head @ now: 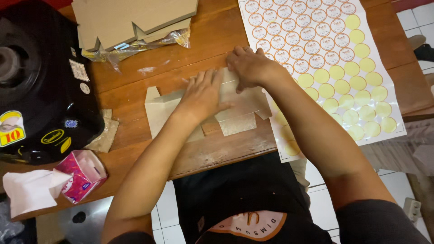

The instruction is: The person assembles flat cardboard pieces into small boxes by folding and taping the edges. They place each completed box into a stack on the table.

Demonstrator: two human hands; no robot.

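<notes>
Head view: flat cardboard box blank [235, 118] lying unfolded on wooden table [190, 54], near its front edge. Left hand [203, 96] pressed flat on blank's middle, fingers spread, grasping nothing. Right hand [251, 68] pressed on blank's upper right edge, fingers bent, nothing clenched. Sticker sheet [334, 58] just right, partly under right forearm. Stack of cardboard blanks [131, 20] beyond. Black helmet [40, 86] and pink tissue box [83, 174] at left.
</notes>
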